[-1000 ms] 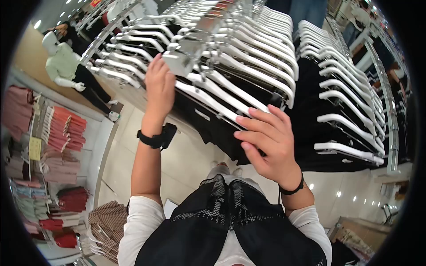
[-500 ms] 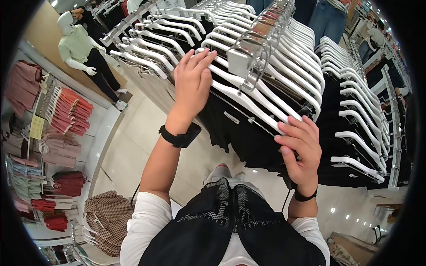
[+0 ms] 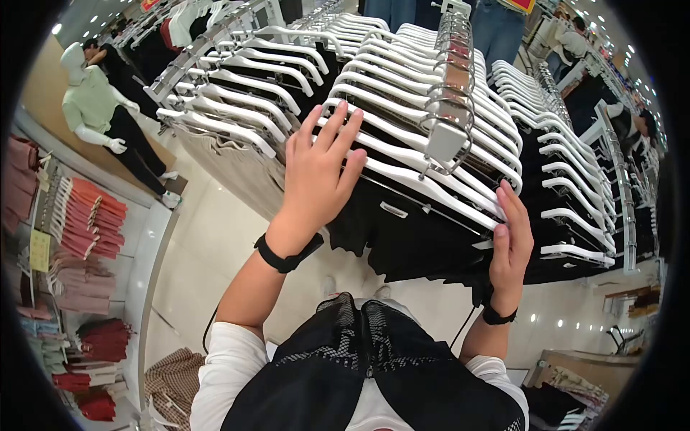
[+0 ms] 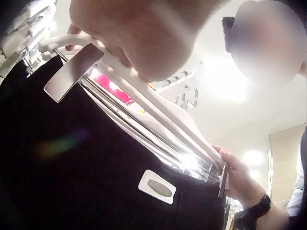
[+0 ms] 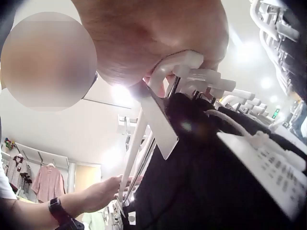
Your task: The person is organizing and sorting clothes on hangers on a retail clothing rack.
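Black trousers (image 3: 413,237) hang from the front white hanger (image 3: 410,178) of a packed row. My left hand (image 3: 321,169) grips the left ends of the front hangers, its fingers spread over them and thumb at the near side. At the opposite end, my right hand (image 3: 512,241) holds the hanger tips between thumb and fingers. Seen from the left wrist, a metal clip (image 4: 74,72) pins the black cloth (image 4: 96,148) at the waistband, and a white tag (image 4: 157,187) lies on it. A white paper tag (image 5: 261,172) shows among the garments in the right wrist view.
A chrome rail (image 3: 455,79) with hooks runs away above the row. More hangers (image 3: 568,194) with black clothes stand at the right, and beige trousers (image 3: 230,161) at the left. Farther left are a mannequin (image 3: 100,108) and shelves of pink clothes (image 3: 86,215).
The view has shifted against the rack. My left hand has slid right along the front hangers, and my right hand has moved to their right ends, its fingers now behind them.
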The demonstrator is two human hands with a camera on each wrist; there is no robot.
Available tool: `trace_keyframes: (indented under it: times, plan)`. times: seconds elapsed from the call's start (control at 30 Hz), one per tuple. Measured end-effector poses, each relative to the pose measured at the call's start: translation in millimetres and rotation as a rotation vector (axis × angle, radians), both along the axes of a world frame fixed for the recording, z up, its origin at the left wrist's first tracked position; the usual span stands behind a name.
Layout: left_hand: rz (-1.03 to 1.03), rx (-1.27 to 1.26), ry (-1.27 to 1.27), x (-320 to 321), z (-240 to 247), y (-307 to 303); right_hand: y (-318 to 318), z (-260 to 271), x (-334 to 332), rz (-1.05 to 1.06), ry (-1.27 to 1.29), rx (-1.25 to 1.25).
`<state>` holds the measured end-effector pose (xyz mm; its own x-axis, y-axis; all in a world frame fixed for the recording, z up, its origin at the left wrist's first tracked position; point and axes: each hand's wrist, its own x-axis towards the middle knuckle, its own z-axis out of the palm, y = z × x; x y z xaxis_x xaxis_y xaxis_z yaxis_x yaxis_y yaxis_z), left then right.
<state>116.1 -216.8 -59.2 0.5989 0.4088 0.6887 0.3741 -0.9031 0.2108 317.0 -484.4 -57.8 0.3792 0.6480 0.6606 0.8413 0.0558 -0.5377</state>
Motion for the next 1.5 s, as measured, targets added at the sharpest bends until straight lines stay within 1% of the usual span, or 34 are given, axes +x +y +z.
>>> trace_keyframes:
  times: [0.07, 0.17, 0.23, 0.33, 0.5, 0.7, 0.8, 1.13, 1.37, 1.5]
  plan:
    - [-0.039, 0.008, 0.018, -4.4, -0.5, 3.8, 2.8, -0.9, -7.2, -0.067, 0.044, 0.014]
    - [-0.097, 0.015, 0.033, -10.6, 2.5, 7.9, 4.5, -2.6, -12.6, -0.177, 0.022, -0.013]
    - [-0.141, 0.014, 0.035, -14.1, 2.7, 11.2, 9.7, -2.1, -17.4, -0.242, 0.034, 0.014]
    - [-0.161, 0.031, 0.055, -17.9, 3.3, 15.5, 14.2, -2.8, -23.5, -0.349, 0.089, 0.019]
    - [-0.216, 0.089, 0.029, -19.5, 4.4, 27.0, 23.4, 6.1, -37.0, -0.486, 0.087, -0.016]
    - [-0.236, 0.186, -0.034, -10.4, -2.3, 41.4, 26.2, 6.5, -43.3, -0.516, 0.12, 0.002]
    - [-0.271, 0.174, -0.056, -7.9, -2.6, 44.0, 25.5, 3.8, -42.6, -0.525, 0.113, 0.02]
    - [-0.298, 0.147, -0.062, -10.6, -0.3, 45.3, 28.3, 1.8, -41.4, -0.568, 0.115, 0.029]
    - [-0.298, 0.115, -0.083, -8.1, -1.6, 43.0, 26.8, 1.7, -41.6, -0.54, 0.147, 0.035]
    - [-0.247, 0.083, -0.071, -6.1, -3.0, 37.6, 25.0, 3.7, -39.8, -0.5, 0.131, 0.035]
